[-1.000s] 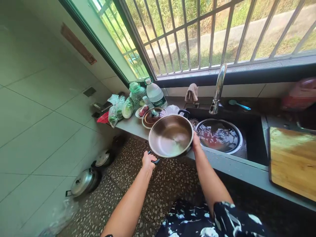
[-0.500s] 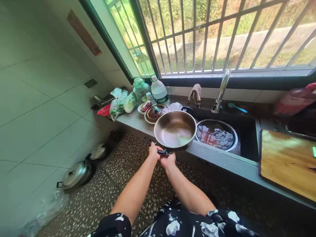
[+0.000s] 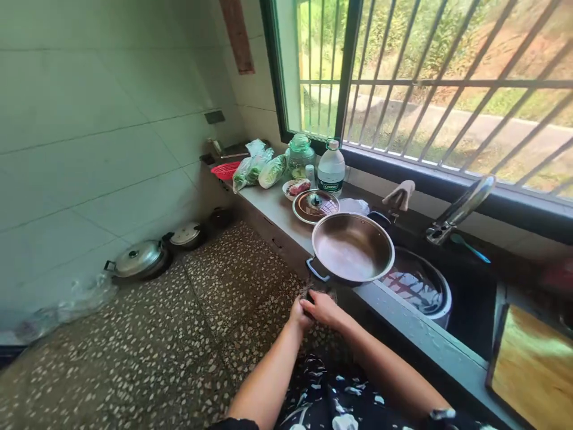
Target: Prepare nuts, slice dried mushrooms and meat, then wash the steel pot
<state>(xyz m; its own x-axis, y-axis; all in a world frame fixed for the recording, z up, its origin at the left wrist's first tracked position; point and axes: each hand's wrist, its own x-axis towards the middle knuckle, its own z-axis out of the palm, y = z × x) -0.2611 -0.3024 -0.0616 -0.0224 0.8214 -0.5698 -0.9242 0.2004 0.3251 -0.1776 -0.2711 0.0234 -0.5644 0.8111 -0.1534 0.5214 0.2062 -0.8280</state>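
My left hand and my right hand meet in front of the counter, fingers closed against each other. A dark wiry clump, mostly hidden, shows between and behind the fingers. Just beyond them stands a wide steel pan with two side handles, resting at the counter's edge beside the sink. Its near handle is free of both hands. Inside, the pan looks wet and shiny. To its right, a round basin of water sits in the dark sink.
Left of the pan lie a glass lid, a bowl of meat, bagged greens, a red basket and a water bottle. A faucet overhangs the sink. Lidded pots stand on the floor by the wall.
My hands have come away from the pan's near handle and drawn down toward me, together. The view has turned left, so the counter things appear farther right.
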